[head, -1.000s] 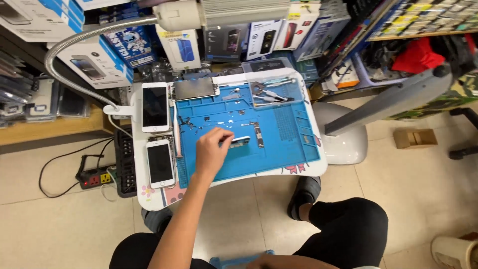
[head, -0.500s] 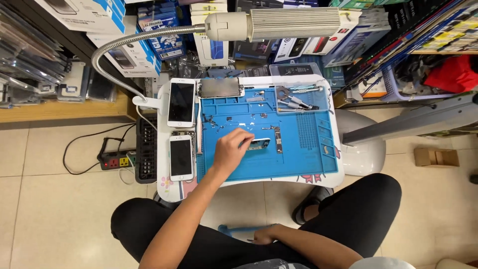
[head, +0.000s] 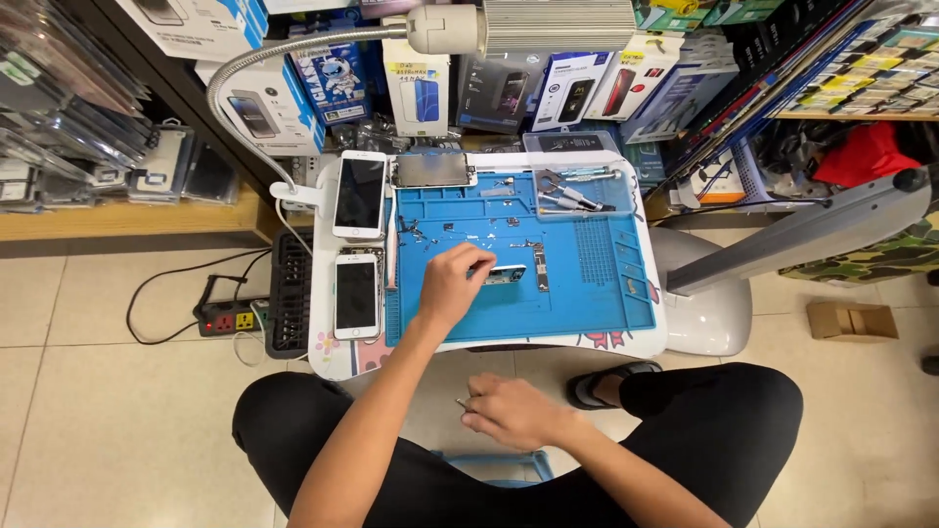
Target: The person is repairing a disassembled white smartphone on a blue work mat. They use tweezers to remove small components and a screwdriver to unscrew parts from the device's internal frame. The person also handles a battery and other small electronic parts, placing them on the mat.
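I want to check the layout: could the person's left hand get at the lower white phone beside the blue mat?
Probably yes: the left hand rests on the blue mat, with nothing between it and the lower white phone.

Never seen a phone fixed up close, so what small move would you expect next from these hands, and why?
Probably the right hand rises to the blue mat. It hovers low over the lap, pinching what seems a thin tool, while the left hand already rests on the small metal phone part there, as if steadying it.
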